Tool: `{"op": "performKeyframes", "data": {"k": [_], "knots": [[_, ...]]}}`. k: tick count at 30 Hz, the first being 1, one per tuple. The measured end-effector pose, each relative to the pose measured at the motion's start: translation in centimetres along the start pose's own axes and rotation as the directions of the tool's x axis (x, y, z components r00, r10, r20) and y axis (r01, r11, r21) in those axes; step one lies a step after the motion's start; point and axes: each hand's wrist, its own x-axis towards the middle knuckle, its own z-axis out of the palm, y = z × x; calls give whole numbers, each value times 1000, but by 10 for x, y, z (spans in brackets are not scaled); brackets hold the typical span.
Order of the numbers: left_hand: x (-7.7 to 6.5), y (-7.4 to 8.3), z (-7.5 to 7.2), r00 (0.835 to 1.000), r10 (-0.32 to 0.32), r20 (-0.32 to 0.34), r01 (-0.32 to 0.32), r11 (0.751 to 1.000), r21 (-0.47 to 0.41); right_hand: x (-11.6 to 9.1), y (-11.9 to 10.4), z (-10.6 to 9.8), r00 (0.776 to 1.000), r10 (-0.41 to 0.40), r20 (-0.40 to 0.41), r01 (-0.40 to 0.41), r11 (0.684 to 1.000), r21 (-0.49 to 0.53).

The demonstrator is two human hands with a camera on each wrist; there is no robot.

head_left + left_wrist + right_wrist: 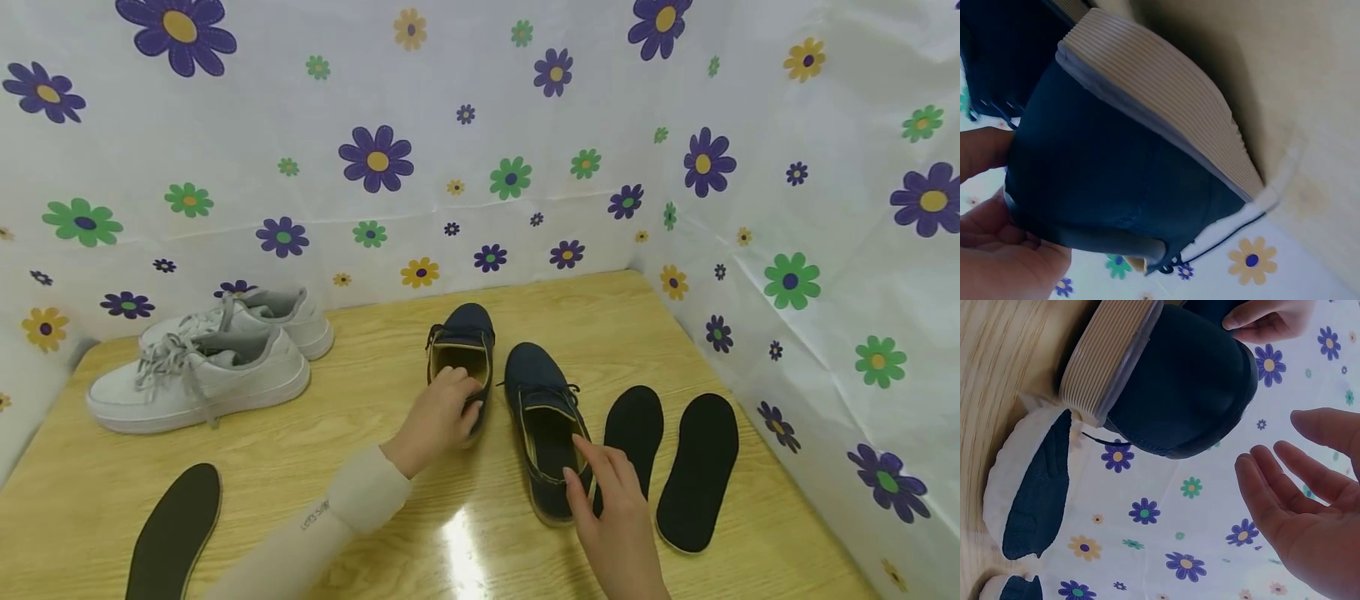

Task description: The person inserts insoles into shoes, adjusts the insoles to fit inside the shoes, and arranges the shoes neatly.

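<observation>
A pair of navy lace-up shoes stands side by side on the wooden table, toes pointing away. My left hand (pixel 442 412) grips the heel of the left shoe (pixel 468 321), fingers in its opening and thumb outside. Up close in the left wrist view, that shoe's heel (pixel 1097 156) and ribbed pale sole show. Beside the heel of the right shoe (pixel 532 367) is my right hand (pixel 618 508), its fingers spread and holding nothing. In the right wrist view a gap separates these fingers from the shoe heel (pixel 1191 381). The left shoe looks tan inside, the right one dark.
Two black insoles lie right of the shoes, the nearer one (pixel 637 417) partly behind my right hand, the other (pixel 697 475) farther right. Another dark insole (pixel 176 533) lies at the front left. White sneakers (pixel 247 375) stand at the back left. Flower-printed sheeting (pixel 450 83) borders the table (pixel 337 467).
</observation>
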Motion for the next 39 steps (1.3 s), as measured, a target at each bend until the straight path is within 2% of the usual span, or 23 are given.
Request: {"op": "performKeyframes", "data": {"k": [9, 14, 22, 39], "knots": [[-24, 29, 5, 998, 66, -20, -66, 998, -11, 0, -4, 2, 1000, 7, 12, -7, 1000, 9], [-33, 40, 6, 995, 102, -11, -101, 994, 36, -1, -4, 3, 1000, 3, 15, -3, 1000, 10], [-44, 51, 8, 993, 116, -28, -113, 990, 85, 1, -6, 4, 1000, -26, 14, 26, 1000, -3], [-56, 64, 10, 991, 126, -53, -122, 990, 66, 1, -6, 7, 998, -55, -1, 55, 998, 2]]}}
